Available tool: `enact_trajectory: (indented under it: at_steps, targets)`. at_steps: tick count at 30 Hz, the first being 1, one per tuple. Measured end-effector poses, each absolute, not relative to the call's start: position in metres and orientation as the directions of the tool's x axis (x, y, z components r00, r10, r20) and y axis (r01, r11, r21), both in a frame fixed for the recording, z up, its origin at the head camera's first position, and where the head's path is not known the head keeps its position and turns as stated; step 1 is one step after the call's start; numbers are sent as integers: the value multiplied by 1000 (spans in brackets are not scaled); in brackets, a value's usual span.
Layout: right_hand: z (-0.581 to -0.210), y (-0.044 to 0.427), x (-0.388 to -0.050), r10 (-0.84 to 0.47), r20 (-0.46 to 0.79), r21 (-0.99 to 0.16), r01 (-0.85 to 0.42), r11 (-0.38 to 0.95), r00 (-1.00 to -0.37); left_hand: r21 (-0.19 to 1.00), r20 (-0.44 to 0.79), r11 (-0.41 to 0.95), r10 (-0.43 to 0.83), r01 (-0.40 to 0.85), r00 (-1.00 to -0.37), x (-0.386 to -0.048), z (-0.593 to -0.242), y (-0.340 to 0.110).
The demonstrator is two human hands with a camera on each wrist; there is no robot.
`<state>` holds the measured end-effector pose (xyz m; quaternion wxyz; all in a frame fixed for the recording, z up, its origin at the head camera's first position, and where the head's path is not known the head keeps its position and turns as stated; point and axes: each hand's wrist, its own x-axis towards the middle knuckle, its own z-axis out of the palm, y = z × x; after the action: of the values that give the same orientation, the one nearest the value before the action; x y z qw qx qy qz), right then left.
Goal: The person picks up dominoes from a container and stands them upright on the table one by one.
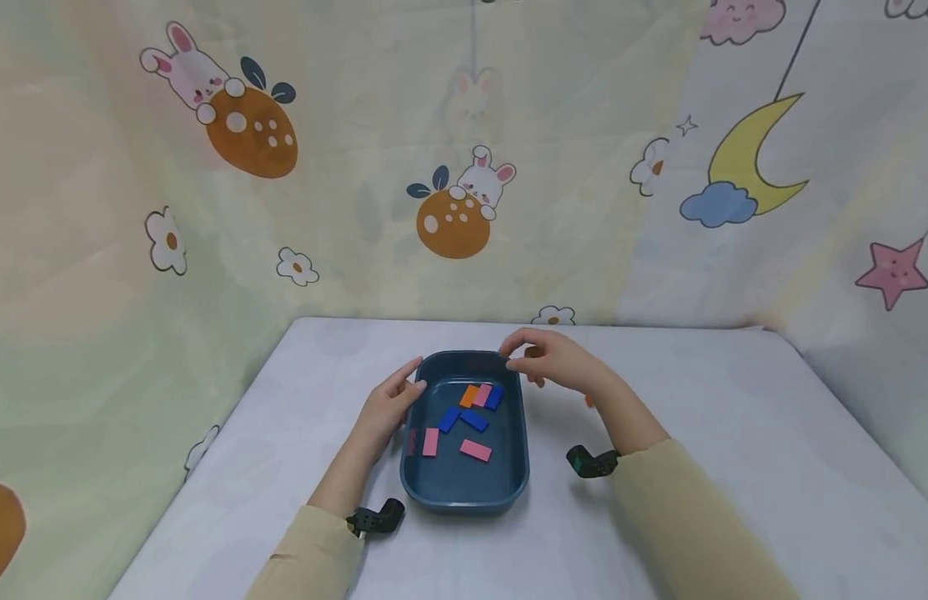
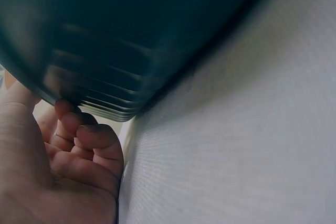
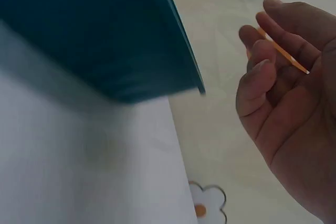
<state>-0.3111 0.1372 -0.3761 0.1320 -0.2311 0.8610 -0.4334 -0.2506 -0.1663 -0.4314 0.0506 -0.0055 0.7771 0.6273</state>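
A dark blue-green tray [image 1: 464,492] stands on the table in the head view. Small flat pieces lie in it: an orange one [image 1: 469,396], pink ones [image 1: 475,451] and blue ones [image 1: 474,420]. My left hand [image 1: 384,408] holds the tray's left side, thumb at the rim; the left wrist view has its other fingers [image 2: 100,137] curled against the outer wall. By the far right corner hovers my right hand [image 1: 557,360], its fingers loosely bent. The right wrist view shows that hand [image 3: 294,108] apart from the tray, with no piece seen between thumb and fingers.
Something small and orange [image 1: 589,401] lies on the table, partly hidden by my right forearm. The white-covered table [image 1: 343,342] ends at a printed cloth wall [image 1: 358,167] at the back. Black wrist cameras [image 1: 591,462] sit at both sleeve cuffs.
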Motion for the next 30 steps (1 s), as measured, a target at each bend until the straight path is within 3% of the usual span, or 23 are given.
enact_trajectory:
  at_steps: [9,15,30]
  targets:
    - [-379,79,-326,-714,-68,-803,-386,454,-697,975,-91,208,62,-76,-994,-250,-433,-167]
    - [-382,48,-327,-770,-191,-803,-354,480,-609,977,-86,204,75,-69,-993,-251,-437,-170]
    - [-406,26,-328,-748,-336,-686,-396,611,-573,984,-44,172,61,-33,-997,-260,-449,-171]
